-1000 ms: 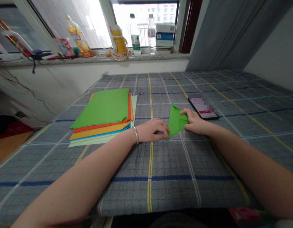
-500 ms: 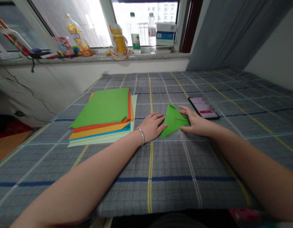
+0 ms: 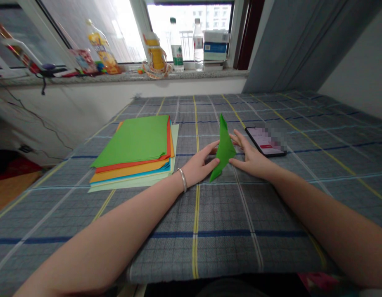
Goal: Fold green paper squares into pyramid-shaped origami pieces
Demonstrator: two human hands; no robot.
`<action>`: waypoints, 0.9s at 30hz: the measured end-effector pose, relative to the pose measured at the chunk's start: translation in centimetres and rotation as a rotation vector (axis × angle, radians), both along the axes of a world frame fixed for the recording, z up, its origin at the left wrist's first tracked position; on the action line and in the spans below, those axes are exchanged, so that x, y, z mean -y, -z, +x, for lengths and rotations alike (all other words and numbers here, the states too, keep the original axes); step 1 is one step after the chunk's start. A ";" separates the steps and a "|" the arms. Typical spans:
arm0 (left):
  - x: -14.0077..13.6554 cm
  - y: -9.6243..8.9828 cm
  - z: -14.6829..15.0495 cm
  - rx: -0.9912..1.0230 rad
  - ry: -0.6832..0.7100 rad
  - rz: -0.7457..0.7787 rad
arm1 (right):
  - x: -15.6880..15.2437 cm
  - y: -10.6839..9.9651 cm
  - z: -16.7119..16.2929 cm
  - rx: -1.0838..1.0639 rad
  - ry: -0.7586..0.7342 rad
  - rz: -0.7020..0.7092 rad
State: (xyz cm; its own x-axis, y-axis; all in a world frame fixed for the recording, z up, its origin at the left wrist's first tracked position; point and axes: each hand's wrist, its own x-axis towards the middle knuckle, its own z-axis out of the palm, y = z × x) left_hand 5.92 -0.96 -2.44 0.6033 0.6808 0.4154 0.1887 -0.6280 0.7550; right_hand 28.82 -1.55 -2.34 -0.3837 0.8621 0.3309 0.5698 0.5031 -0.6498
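Paper [image 3: 225, 150], green and folded to a point at either end, stands tilted up from a gray plaid cloth [image 3: 166, 255], between two bare hands working close together. The left hand [image 3: 198, 168] holds it by the left edge in a narrow pinch, thumb on the near face and fingers reaching behind. The right hand [image 3: 251, 159] is spread wide at the opposite side, its thumb tip at the paper's right edge and its fingers raised beyond; whether those fingers press on the sheet cannot be told from this angle. A silver bracelet [image 3: 182, 180] circles the left wrist.

Near the left forearm lies a stack of colored sheets [image 3: 133, 142], bright green on top, with red-orange, yellow-orange, blue and pale green edges fanning out beneath. Just beyond the right hand, a smartphone [image 3: 265, 142] rests face up, its screen lit and partly pixelated.

Along the granite windowsill [image 3: 191, 74] at the back stand an orange drink bottle [image 3: 102, 49], a yellow flask with a strap [image 3: 155, 53], a green-capped water bottle [image 3: 177, 53], a white-capped bottle [image 3: 197, 43] and stacked boxes [image 3: 215, 48]. A gray curtain [image 3: 283, 49] hangs at right.
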 end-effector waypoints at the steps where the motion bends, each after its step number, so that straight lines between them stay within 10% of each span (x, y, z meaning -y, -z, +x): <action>1: 0.0 0.0 0.0 0.002 0.014 0.005 | 0.0 0.1 -0.1 -0.046 -0.003 -0.013; 27: 1.0 -0.1 1.0 0.142 0.024 -0.261 | 0.5 -0.1 -2.3 -0.587 -0.163 -0.246</action>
State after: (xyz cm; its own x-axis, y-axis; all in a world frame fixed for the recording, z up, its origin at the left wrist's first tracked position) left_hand 6.96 -1.95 -2.39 0.5691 0.7618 0.3096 0.0568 -0.4120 0.9094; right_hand 26.47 -2.05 -2.22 -0.3314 0.8854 0.3260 0.0149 0.3503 -0.9365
